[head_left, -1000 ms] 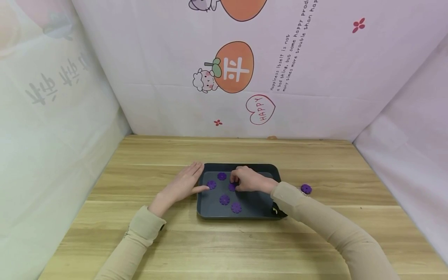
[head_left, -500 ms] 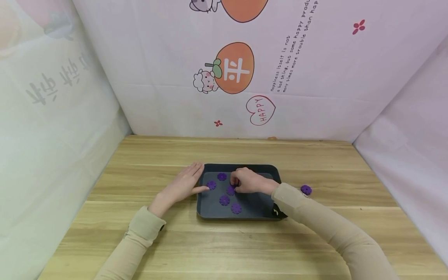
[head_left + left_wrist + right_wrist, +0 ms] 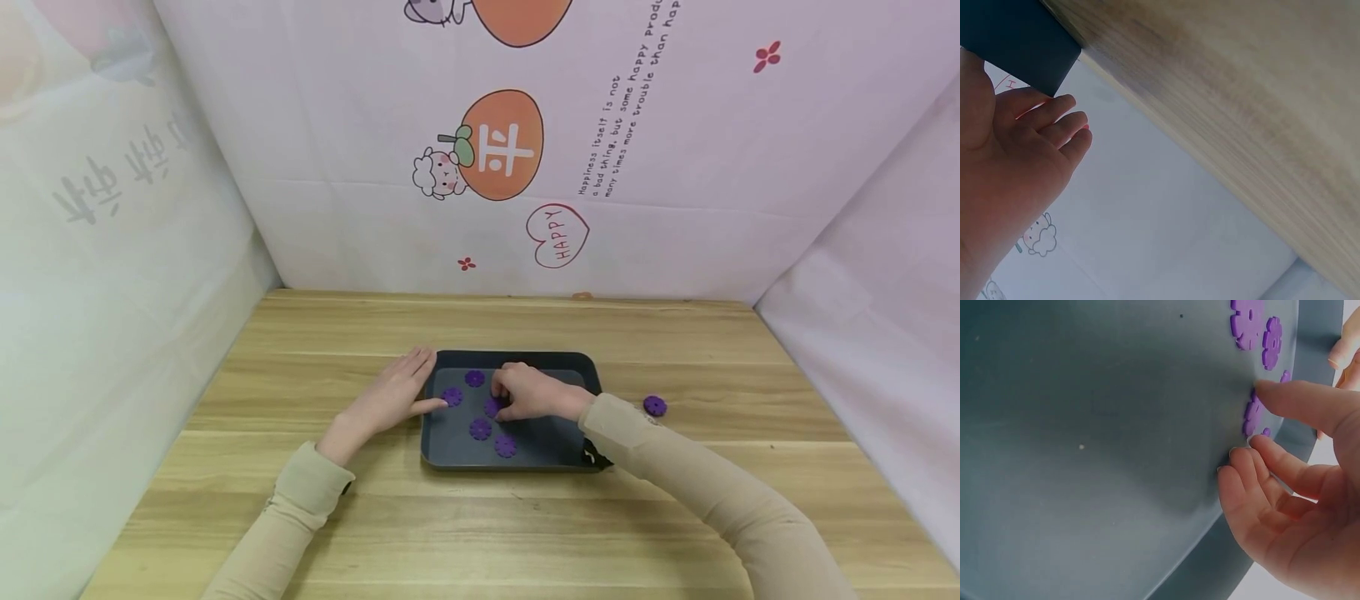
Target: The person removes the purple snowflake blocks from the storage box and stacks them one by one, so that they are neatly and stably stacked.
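- White cloth (image 3: 337,125) printed with orange fruit hangs at 12 o'clock, behind a pale wood-grain desk (image 3: 480,542).
- Right hand (image 3: 528,390): thumb and fingers bent to either side of a flat, notched purple disc (image 3: 492,407), which lies just toward 9 o'clock from the middle of a dark grey rectangular tray (image 3: 547,442); whether they clamp it or stand slightly apart, I cannot tell.
- Left hand (image 3: 393,392): fingers extended at the tray's 9 o'clock edge, thumb apart from them and over the rim, its tip at a second purple disc (image 3: 452,395).
- Further round inside the tray: a third purple disc (image 3: 475,378) at 10 o'clock, a fourth purple disc (image 3: 480,429) at 8, a fifth purple disc (image 3: 506,446) at 6.
- Outside, a sixth purple disc (image 3: 655,406) lies on the desk at 3 o'clock, near the beige right sleeve (image 3: 705,483).
- Progress, as I judge it: five discs are inside, one perhaps not yet released; only the sixth remains outside.
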`<state>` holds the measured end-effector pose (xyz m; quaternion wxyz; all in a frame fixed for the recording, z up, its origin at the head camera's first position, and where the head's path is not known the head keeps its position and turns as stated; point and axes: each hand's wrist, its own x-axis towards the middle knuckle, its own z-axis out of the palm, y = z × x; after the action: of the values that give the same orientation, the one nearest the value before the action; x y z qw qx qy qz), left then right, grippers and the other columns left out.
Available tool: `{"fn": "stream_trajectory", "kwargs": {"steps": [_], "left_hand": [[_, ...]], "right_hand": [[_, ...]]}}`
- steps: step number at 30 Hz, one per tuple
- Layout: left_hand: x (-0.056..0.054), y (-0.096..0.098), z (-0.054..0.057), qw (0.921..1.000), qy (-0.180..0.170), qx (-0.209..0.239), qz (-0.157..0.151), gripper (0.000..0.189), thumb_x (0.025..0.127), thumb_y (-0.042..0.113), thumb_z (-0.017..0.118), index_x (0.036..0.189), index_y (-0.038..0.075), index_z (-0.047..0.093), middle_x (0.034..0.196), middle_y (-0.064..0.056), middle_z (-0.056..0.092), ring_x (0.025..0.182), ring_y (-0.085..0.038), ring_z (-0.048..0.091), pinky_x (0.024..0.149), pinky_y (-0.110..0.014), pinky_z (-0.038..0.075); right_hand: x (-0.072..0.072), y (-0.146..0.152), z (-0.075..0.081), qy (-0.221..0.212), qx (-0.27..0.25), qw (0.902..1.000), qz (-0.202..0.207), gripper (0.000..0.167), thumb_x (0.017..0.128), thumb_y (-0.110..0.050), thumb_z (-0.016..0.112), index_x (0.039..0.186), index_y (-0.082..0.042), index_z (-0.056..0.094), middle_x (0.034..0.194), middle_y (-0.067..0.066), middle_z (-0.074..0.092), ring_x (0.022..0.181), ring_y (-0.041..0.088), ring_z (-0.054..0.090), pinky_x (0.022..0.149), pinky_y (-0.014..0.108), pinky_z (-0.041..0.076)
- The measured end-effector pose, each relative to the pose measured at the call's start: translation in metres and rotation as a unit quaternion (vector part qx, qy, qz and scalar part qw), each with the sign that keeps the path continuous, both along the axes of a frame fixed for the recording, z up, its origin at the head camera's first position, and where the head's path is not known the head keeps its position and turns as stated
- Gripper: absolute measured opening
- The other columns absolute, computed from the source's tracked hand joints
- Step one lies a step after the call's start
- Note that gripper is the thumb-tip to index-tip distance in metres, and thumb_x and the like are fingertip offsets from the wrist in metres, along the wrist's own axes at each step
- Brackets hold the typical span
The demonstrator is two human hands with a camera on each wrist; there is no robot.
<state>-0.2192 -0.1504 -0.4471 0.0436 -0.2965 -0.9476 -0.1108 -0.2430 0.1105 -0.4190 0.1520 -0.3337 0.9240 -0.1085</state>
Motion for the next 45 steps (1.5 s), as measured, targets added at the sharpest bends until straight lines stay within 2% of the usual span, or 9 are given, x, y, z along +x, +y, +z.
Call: {"fn": "stream_trajectory", "kwargs": {"steps": [10, 25, 33, 45], "left_hand": [[0.0015, -0.0002, 0.0015, 1.0000, 0.009, 0.001, -0.003, 0.081, 0.094, 0.048, 0.062, 0.148, -0.009, 0.039, 0.153, -0.027, 0.041, 0.145, -0.041, 0.037, 0.120, -0.054, 0.034], [0.0021, -0.0003, 0.0027, 0.9999, 0.013, 0.006, -0.006, 0.082, 0.094, 0.049, 0.062, 0.147, -0.009, 0.039, 0.153, -0.027, 0.041, 0.145, -0.041, 0.038, 0.120, -0.053, 0.035], [0.0001, -0.0006, -0.0019, 0.9997, 0.022, 0.001, -0.007, 0.081, 0.094, 0.049, 0.063, 0.147, -0.009, 0.040, 0.152, -0.027, 0.042, 0.144, -0.042, 0.039, 0.119, -0.053, 0.036], [0.0001, 0.0003, -0.0022, 0.9996, 0.026, 0.002, -0.010, 0.081, 0.094, 0.048, 0.063, 0.146, -0.009, 0.041, 0.151, -0.027, 0.043, 0.143, -0.042, 0.040, 0.119, -0.053, 0.036]], "right_hand": [[0.0019, -0.0027, 0.0004, 0.002, -0.007, 1.0000, 0.006, 0.023, 0.085, -0.013, 0.078, 0.102, -0.002, 0.067, 0.100, 0.011, 0.063, 0.087, 0.018, 0.058, 0.075, 0.031, 0.055], [-0.0003, -0.0070, -0.0036, 0.009, -0.010, 0.9999, 0.009, 0.023, 0.083, -0.014, 0.079, 0.099, -0.001, 0.068, 0.093, 0.010, 0.070, 0.079, 0.013, 0.063, 0.070, 0.027, 0.059], [-0.0009, -0.0055, -0.0050, 0.002, -0.020, 0.9998, -0.001, 0.023, 0.082, -0.014, 0.081, 0.097, -0.001, 0.070, 0.091, 0.009, 0.072, 0.078, 0.012, 0.064, 0.070, 0.027, 0.060], [-0.0014, 0.0011, 0.0018, 0.000, -0.029, 0.9994, -0.019, 0.020, 0.082, -0.016, 0.080, 0.096, -0.004, 0.072, 0.091, 0.007, 0.073, 0.080, 0.011, 0.066, 0.071, 0.025, 0.059]]}}
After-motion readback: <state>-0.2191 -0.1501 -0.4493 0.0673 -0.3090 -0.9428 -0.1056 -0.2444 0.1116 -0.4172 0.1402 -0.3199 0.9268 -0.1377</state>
